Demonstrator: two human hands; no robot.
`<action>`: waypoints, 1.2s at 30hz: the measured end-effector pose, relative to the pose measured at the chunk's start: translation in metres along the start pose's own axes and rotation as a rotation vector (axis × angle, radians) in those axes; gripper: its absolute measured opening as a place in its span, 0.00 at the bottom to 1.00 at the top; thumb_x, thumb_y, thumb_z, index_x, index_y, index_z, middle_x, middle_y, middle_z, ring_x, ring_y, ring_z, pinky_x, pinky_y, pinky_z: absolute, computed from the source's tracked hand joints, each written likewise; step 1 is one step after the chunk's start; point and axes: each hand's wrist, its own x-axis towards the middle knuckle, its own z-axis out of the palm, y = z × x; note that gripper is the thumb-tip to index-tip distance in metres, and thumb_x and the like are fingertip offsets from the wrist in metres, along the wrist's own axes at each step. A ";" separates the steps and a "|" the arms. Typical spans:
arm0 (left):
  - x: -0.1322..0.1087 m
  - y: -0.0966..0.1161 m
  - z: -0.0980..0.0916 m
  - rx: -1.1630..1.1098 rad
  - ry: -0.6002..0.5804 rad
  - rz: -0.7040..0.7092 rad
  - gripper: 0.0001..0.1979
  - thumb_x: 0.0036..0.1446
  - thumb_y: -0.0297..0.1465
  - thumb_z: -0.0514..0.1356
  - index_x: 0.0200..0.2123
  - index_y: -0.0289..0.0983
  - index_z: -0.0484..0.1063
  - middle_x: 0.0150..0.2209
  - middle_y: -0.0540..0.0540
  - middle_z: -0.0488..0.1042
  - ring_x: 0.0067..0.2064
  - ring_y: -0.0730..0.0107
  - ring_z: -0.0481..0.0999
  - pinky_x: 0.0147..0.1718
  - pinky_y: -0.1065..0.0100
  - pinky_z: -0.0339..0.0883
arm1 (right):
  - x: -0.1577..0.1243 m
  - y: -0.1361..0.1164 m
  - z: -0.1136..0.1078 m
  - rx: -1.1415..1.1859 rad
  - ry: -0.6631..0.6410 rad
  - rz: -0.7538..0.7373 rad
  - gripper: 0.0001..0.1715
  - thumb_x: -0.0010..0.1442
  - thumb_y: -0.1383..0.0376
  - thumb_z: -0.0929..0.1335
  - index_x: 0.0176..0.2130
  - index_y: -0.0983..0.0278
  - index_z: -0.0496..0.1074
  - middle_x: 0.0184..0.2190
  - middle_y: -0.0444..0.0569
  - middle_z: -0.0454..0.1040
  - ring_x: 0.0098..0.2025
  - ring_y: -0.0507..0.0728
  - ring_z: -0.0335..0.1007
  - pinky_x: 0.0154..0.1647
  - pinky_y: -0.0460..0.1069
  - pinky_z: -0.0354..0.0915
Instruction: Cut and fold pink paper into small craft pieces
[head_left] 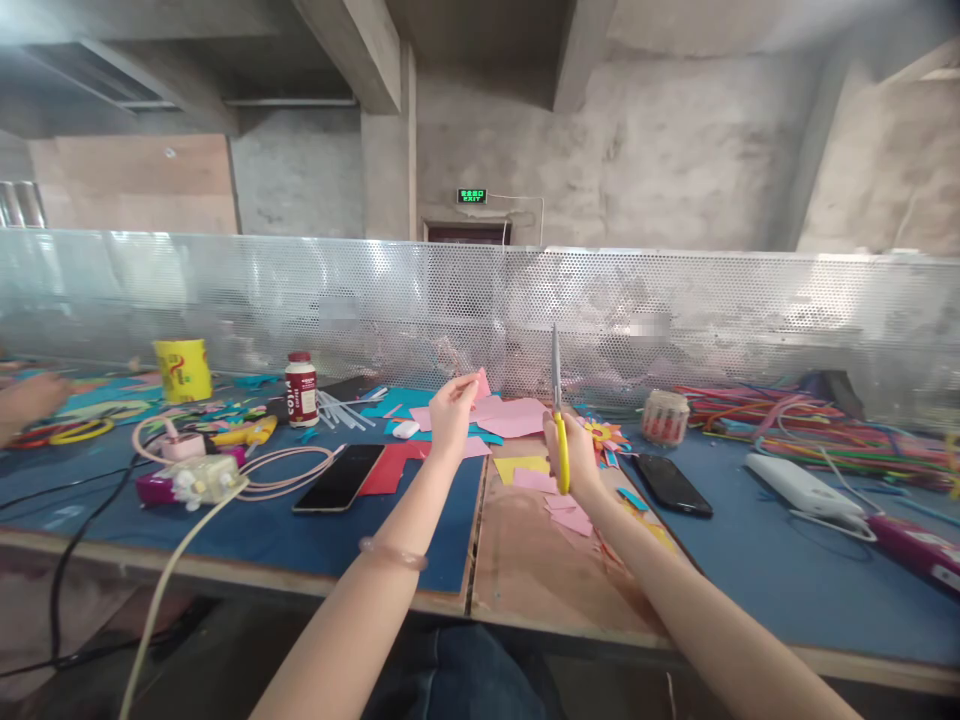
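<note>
nearest the camera, a clear pinkish bracelet [392, 553] sat on the left forearm, above the front edge of the blue-topped table [262, 540]. between the two arms lay a bare brown board [525, 580] with small pink offcuts [571, 518] scattered on it.

the left hand [452, 412] was raised off the table, thumb and fingertips pinched together on a small pink paper scrap [481, 383]. the right hand [576, 455] was closed round the yellow handles of a pair of scissors [556, 400], blades pointing straight up and close together (whether they were fully closed i could not tell). the blades stood beside the scrap, apart from it.

under and just past the hands lay a red sheet [386, 468], a yellow sheet [521, 466] and larger pink sheets [514, 416]. a black phone [340, 477] rested left of the red sheet; a second black phone [670, 484] lay right of the right hand, near a paper flower [602, 433]. further right was a white power bank [802, 487].

further back stood a dark bottle with a white label [301, 389], a yellow tape roll [182, 370] and a heap of coloured strips [810, 425]. at the far left edge another person's hand [26, 400] rested on the table. behind everything ran a perforated metal screen [675, 310], with a green exit sign [472, 196] on the concrete wall beyond.
</note>
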 end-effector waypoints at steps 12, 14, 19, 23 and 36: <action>-0.003 -0.069 0.000 0.503 -0.543 -0.029 0.19 0.48 0.19 0.52 0.43 0.34 0.71 0.48 0.37 0.72 0.39 0.65 0.76 0.42 0.63 0.67 | 0.030 0.049 -0.021 -0.945 -0.352 -0.025 0.14 0.49 0.66 0.68 0.35 0.73 0.73 0.31 0.60 0.75 0.31 0.59 0.71 0.27 0.47 0.56; -0.005 -0.075 -0.002 0.567 -0.676 -0.029 0.20 0.47 0.19 0.52 0.44 0.36 0.70 0.50 0.40 0.71 0.46 0.63 0.73 0.47 0.63 0.64 | 0.031 0.052 -0.022 -0.959 -0.371 -0.009 0.13 0.50 0.66 0.68 0.34 0.73 0.74 0.30 0.60 0.75 0.30 0.58 0.71 0.26 0.47 0.56; -0.010 -0.079 -0.005 0.735 -0.935 -0.077 0.22 0.51 0.23 0.51 0.51 0.37 0.64 0.53 0.42 0.69 0.51 0.62 0.69 0.49 0.64 0.61 | 0.032 0.054 -0.022 -0.977 -0.434 -0.023 0.14 0.52 0.60 0.68 0.31 0.71 0.75 0.29 0.56 0.76 0.30 0.57 0.71 0.25 0.46 0.55; -0.012 -0.068 -0.004 0.831 -1.061 -0.086 0.22 0.51 0.24 0.50 0.51 0.37 0.63 0.54 0.42 0.67 0.54 0.59 0.65 0.51 0.63 0.57 | 0.032 0.058 -0.019 -1.018 -0.450 -0.030 0.15 0.53 0.59 0.67 0.31 0.71 0.75 0.28 0.57 0.75 0.30 0.58 0.71 0.27 0.46 0.57; -0.026 -0.013 -0.001 0.975 -1.296 -0.163 0.23 0.53 0.29 0.51 0.54 0.37 0.60 0.58 0.40 0.61 0.56 0.56 0.63 0.53 0.59 0.55 | 0.031 0.075 -0.015 -1.075 -0.500 -0.094 0.21 0.58 0.57 0.63 0.36 0.73 0.74 0.34 0.62 0.76 0.36 0.62 0.72 0.32 0.47 0.61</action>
